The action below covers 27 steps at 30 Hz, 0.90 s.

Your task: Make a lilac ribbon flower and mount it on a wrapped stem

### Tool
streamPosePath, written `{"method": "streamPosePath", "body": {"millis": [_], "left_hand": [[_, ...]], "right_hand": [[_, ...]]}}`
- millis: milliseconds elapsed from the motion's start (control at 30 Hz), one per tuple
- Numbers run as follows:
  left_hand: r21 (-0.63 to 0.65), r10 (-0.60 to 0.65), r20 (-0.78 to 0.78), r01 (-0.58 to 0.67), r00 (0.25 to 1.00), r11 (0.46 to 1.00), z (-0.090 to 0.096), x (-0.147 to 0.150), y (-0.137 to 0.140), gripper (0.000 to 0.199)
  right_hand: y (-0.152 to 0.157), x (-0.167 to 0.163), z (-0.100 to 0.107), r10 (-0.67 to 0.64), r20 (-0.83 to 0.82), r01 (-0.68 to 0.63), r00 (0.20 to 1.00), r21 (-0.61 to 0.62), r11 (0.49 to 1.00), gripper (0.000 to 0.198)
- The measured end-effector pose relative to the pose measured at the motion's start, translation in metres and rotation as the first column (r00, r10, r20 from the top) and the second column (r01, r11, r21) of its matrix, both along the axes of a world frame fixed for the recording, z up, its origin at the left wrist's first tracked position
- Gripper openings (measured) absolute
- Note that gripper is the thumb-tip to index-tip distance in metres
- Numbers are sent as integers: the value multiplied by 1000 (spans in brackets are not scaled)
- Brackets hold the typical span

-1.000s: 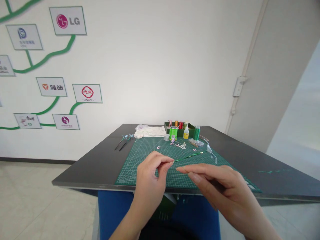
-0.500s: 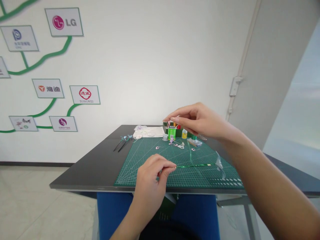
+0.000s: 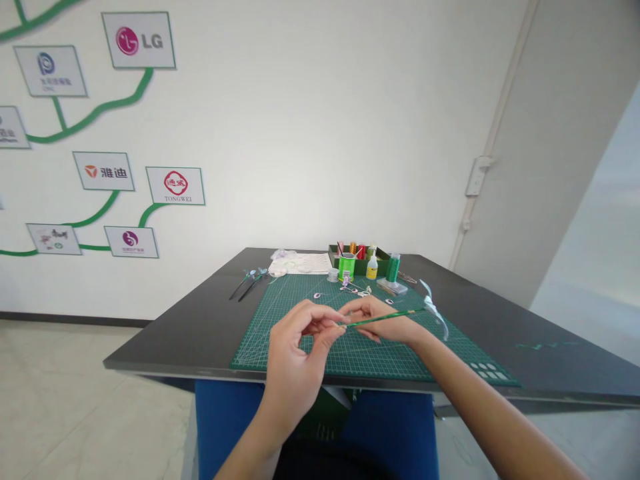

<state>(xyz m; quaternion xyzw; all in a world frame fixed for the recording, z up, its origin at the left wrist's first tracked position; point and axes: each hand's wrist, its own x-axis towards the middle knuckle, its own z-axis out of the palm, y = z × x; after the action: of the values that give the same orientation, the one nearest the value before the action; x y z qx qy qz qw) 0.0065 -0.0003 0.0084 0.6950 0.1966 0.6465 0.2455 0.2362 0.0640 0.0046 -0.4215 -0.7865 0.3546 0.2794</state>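
My left hand (image 3: 300, 343) pinches the end of a thin green-wrapped stem (image 3: 385, 317) between thumb and fingertips. The stem slants up to the right, and a pale blue ribbon-like flower piece (image 3: 433, 308) with thin trailing strips sits on its far end. Just behind the stem, my right hand (image 3: 377, 318) is closed, its curled fingertips beside those of the left. Whatever lies between the right fingers is too small or hidden to make out. Both hands are above the green cutting mat (image 3: 265, 333).
Beyond the hands stand a green can (image 3: 347, 267), a yellow-labelled glue bottle (image 3: 372, 268), a green thread spool (image 3: 393, 268) and a tray (image 3: 384, 261) of spools. Small wire pieces and scissors (image 3: 364, 292) lie on the mat. Two finished stems (image 3: 253, 283) lie left, near white cloth (image 3: 313, 263).
My right hand has come down from high above the mat to beside my left fingertips. The stem's flower end has risen a little, and the left hand keeps its pinch.
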Motion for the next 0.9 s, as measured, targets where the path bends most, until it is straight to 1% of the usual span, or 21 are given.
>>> {"method": "streamPosePath", "body": {"millis": [100,200,300,367,400,433,467,533,600,633,667,700,733,800,833,867,900], "left_hand": [[-32,-43,-18,43,999,999,-1,0,8,14],[-113,-106,-10,104,994,988,-5,2,20,15],[-211,-159,41,164,986,964,-10,6,32,10],[-262,-188,79,202,979,944,-13,8,38,12],[-282,-201,100,222,974,933,-13,10,40,15],[-298,-213,121,241,969,924,-14,11,41,17],[-311,-224,142,258,964,915,-14,11,41,19],[-324,-234,174,280,956,903,-13,12,40,21],[-331,-233,185,284,955,900,-12,11,38,19],[-333,-230,180,279,956,900,-11,11,37,16],[-334,-224,171,271,959,903,-11,10,36,14],[-332,-216,158,258,963,907,-11,10,34,13],[-327,-206,142,242,968,913,-12,9,33,13],[-307,-181,104,205,978,929,-11,9,30,13],[-293,-166,83,183,983,938,-11,9,28,13],[-274,-150,63,162,987,948,-10,9,26,13],[-251,-134,44,141,990,958,-9,8,24,12]], "right_hand": [[-10,6,-27,-7,8,7,1000,-31,999,51],[-18,20,-41,-52,29,53,998,-47,997,52],[-19,43,-47,-176,62,178,982,-34,983,52],[-16,65,-46,-311,91,312,946,-3,950,50],[-14,77,-44,-394,107,394,913,20,919,47],[-12,89,-42,-484,124,482,866,49,875,43],[-10,101,-39,-578,139,572,804,84,816,38],[-9,120,-32,-744,155,726,650,163,668,28],[-10,128,-25,-849,145,815,509,237,529,24],[-13,127,-22,-876,131,835,464,266,482,23],[-16,121,-20,-889,113,841,444,290,457,23],[-21,112,-18,-889,95,835,449,310,455,24],[-27,99,-17,-877,75,820,475,324,472,24],[-43,66,-16,-810,30,758,586,333,561,27],[-52,48,-17,-752,-12,712,659,331,619,32],[-61,30,-17,-644,-130,645,754,328,690,37],[-70,13,-17,-540,-222,583,812,325,744,39]]}}
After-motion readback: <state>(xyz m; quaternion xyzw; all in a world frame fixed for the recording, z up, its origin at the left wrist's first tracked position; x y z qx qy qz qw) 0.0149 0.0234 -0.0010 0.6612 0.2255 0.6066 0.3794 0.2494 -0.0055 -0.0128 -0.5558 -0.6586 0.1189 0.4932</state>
